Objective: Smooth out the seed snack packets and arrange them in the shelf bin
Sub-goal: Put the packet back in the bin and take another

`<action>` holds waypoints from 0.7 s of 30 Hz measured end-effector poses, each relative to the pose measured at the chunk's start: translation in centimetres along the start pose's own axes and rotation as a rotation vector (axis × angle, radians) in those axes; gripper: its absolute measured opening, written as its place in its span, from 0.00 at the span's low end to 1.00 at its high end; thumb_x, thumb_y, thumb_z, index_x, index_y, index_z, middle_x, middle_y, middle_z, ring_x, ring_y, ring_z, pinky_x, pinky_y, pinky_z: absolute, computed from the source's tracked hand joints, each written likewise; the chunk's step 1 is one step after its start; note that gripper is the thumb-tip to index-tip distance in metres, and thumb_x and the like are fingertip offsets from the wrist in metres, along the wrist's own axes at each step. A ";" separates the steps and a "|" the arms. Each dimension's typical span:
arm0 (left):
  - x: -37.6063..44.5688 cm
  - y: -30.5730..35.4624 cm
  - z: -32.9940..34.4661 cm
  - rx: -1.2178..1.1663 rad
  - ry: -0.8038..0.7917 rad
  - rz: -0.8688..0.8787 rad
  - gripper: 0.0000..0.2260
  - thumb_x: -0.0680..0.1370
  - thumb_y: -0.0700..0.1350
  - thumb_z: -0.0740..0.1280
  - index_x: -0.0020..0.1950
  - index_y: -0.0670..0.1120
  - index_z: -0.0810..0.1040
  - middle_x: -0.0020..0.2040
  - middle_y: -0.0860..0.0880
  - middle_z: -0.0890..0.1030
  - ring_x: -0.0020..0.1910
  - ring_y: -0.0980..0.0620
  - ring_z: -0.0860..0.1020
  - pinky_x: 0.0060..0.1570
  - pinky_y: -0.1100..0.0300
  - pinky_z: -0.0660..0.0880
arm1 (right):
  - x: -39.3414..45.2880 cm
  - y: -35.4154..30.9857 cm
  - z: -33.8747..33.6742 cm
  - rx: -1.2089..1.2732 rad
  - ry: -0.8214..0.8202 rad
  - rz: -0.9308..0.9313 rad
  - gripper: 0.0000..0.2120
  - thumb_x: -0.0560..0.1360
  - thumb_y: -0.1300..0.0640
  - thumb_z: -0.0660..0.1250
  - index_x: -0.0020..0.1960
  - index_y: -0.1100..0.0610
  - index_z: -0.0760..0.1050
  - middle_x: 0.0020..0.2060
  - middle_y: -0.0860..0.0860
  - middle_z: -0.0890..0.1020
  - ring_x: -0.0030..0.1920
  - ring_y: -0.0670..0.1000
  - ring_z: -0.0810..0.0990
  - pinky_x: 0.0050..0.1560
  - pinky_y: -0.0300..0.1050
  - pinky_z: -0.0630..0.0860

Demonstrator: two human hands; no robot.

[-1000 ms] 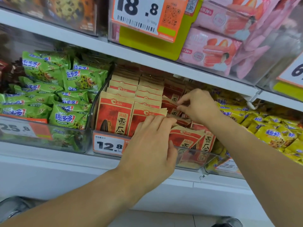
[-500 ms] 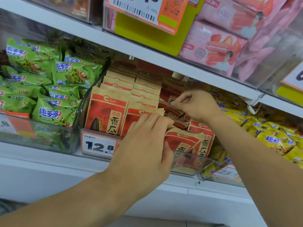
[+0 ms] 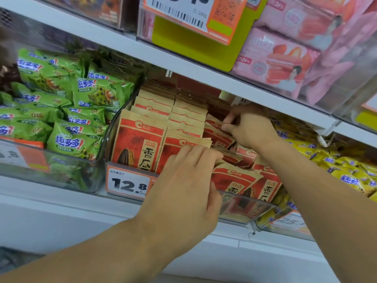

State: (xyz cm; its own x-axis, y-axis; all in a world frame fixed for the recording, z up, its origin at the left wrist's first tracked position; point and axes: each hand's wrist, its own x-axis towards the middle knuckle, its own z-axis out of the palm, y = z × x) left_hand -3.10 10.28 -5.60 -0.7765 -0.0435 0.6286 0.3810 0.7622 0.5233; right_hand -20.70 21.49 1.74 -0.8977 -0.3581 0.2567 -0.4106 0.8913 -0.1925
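Observation:
Red and tan seed snack packets (image 3: pixel 138 144) stand in neat rows on the left side of a clear shelf bin (image 3: pixel 244 209). On the bin's right side several packets (image 3: pixel 234 180) lie tilted and jumbled. My left hand (image 3: pixel 183 188) presses against the front packets of the middle row with fingers nearly straight. My right hand (image 3: pixel 251 127) reaches deeper into the bin on the right and pinches the top edge of a tilted packet (image 3: pixel 216 129) between thumb and fingers.
Green snack bags (image 3: pixel 67 119) fill the bin to the left, yellow bags (image 3: pixel 350 166) the bin to the right. A white shelf (image 3: pixel 204 72) with pink packets (image 3: pixel 281 58) and a price tag (image 3: pixel 183 15) hangs close above. A 12.8 price label (image 3: pixel 128 183) fronts the bin.
My right hand has moved a little deeper and up along the right-side packets. My left hand stays on the middle row. The camera has shifted closer.

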 end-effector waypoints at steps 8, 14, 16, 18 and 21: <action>-0.3 0.0 -0.1 0.017 -0.017 0.010 0.18 0.73 0.45 0.63 0.63 0.51 0.70 0.56 0.56 0.75 0.55 0.55 0.70 0.55 0.55 0.75 | -4.4 0.2 -2.2 0.140 0.027 -0.060 0.06 0.75 0.58 0.74 0.41 0.53 0.79 0.50 0.45 0.83 0.51 0.46 0.81 0.55 0.40 0.72; -0.6 -0.1 -0.4 0.030 -0.040 -0.002 0.21 0.74 0.45 0.62 0.67 0.51 0.70 0.59 0.56 0.73 0.58 0.56 0.69 0.59 0.58 0.72 | -9.0 0.6 -3.6 0.191 0.191 -0.130 0.09 0.75 0.57 0.73 0.39 0.50 0.76 0.44 0.38 0.83 0.38 0.35 0.81 0.41 0.27 0.75; -0.7 0.0 -0.5 0.028 -0.055 -0.010 0.22 0.74 0.46 0.61 0.68 0.51 0.70 0.59 0.56 0.73 0.59 0.56 0.69 0.59 0.58 0.72 | -10.0 0.8 -4.0 0.205 0.243 -0.147 0.07 0.76 0.58 0.72 0.41 0.52 0.76 0.43 0.36 0.82 0.41 0.32 0.81 0.42 0.24 0.73; -0.7 0.1 -0.7 0.032 -0.064 -0.009 0.22 0.74 0.46 0.61 0.69 0.51 0.70 0.60 0.56 0.73 0.59 0.56 0.68 0.59 0.57 0.73 | -11.0 0.9 -4.2 0.208 0.294 -0.166 0.07 0.76 0.56 0.71 0.41 0.50 0.75 0.42 0.31 0.80 0.44 0.29 0.79 0.45 0.26 0.75; -0.8 0.1 -0.7 0.031 -0.084 -0.015 0.23 0.75 0.46 0.61 0.71 0.51 0.69 0.61 0.56 0.72 0.60 0.56 0.68 0.60 0.57 0.72 | -12.2 1.4 -4.8 0.241 0.358 -0.174 0.08 0.76 0.56 0.71 0.42 0.45 0.74 0.39 0.25 0.79 0.46 0.29 0.79 0.47 0.27 0.76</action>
State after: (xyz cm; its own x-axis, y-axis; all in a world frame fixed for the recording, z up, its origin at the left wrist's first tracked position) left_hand -2.04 9.94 -5.65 -0.8223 -0.0017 0.5691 0.3541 0.7813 0.5140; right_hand -9.50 28.45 2.93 -0.7182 -0.3401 0.6070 -0.6133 0.7216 -0.3213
